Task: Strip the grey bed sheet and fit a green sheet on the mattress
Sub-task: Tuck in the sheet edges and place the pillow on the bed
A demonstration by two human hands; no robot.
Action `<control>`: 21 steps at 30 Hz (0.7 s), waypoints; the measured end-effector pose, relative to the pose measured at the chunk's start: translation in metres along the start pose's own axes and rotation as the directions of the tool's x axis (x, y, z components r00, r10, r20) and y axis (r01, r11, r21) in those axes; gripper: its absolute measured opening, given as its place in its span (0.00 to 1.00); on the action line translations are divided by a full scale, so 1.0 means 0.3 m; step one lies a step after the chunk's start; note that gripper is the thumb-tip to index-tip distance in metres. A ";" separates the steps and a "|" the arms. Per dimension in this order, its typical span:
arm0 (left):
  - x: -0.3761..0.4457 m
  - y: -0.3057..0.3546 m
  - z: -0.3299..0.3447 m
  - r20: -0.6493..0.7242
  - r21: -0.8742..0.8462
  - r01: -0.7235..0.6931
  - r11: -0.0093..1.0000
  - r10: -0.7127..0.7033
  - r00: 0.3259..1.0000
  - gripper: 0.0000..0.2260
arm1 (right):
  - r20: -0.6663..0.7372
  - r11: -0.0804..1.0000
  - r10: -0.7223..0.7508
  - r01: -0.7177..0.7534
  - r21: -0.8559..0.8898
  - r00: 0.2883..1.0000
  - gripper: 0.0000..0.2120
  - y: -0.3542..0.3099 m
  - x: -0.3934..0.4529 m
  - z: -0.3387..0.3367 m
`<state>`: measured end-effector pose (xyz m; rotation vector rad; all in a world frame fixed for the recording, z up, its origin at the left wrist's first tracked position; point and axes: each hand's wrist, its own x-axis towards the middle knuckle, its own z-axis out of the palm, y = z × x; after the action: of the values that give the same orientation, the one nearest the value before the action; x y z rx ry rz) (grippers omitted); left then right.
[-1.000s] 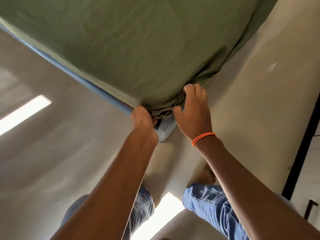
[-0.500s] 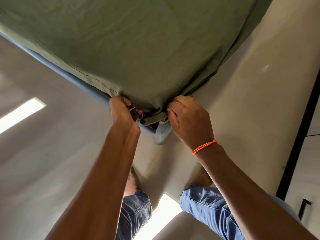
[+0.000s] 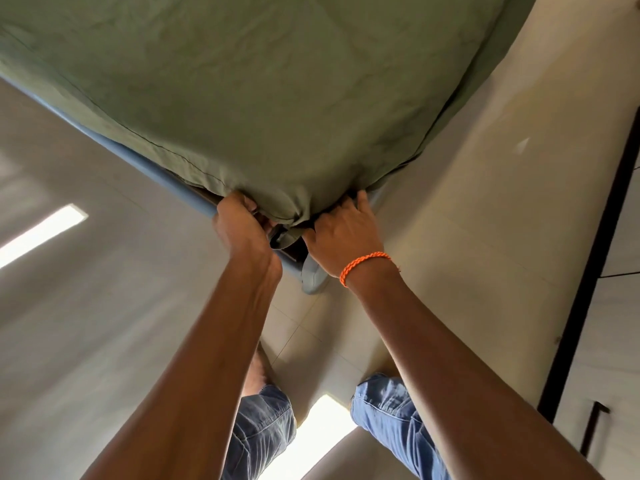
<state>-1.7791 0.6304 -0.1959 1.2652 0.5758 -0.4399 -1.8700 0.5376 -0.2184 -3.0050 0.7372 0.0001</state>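
The green sheet (image 3: 277, 109) covers the mattress, filling the upper part of the view down to the near corner. At that corner the cloth bunches into folds (image 3: 294, 216). My left hand (image 3: 239, 226) grips the sheet's edge on the left side of the corner, fingers curled under it. On the right side my right hand (image 3: 343, 233), with an orange band at the wrist, has its fingers pushed under the sheet's hem. No grey sheet is in view.
A blue-grey bed frame rail (image 3: 145, 164) runs along the mattress's left edge to a rounded corner (image 3: 313, 278) below my hands. Tiled floor (image 3: 104, 323) lies around. A dark-framed cabinet or door (image 3: 606, 306) stands at the right. My jeans-clad legs (image 3: 391, 410) are below.
Both hands have shifted along the corner: the left now holds the left side, the right has gone from on top of the corner to tucking under the right side. The bunch looks tighter.
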 end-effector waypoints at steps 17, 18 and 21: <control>0.008 -0.053 0.003 -0.064 0.013 0.074 0.997 -0.073 0.995 0.06 | -0.308 0.974 -0.112 0.166 0.156 0.945 0.12 -0.120 -0.103 -0.067; 0.010 -0.052 0.001 -0.067 0.027 0.086 0.996 -0.084 0.994 0.06 | -0.252 0.970 -0.118 0.165 0.178 0.961 0.13 -0.121 -0.102 -0.056; 0.015 -0.045 -0.012 -0.083 0.071 0.106 0.992 -0.100 0.991 0.07 | -0.043 0.960 -0.152 0.157 0.232 0.988 0.06 -0.130 -0.119 0.003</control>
<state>-1.7844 0.6306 -0.2097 1.3335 0.7001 -0.5034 -1.8836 0.5886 -0.2172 -2.8294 0.4644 -0.1215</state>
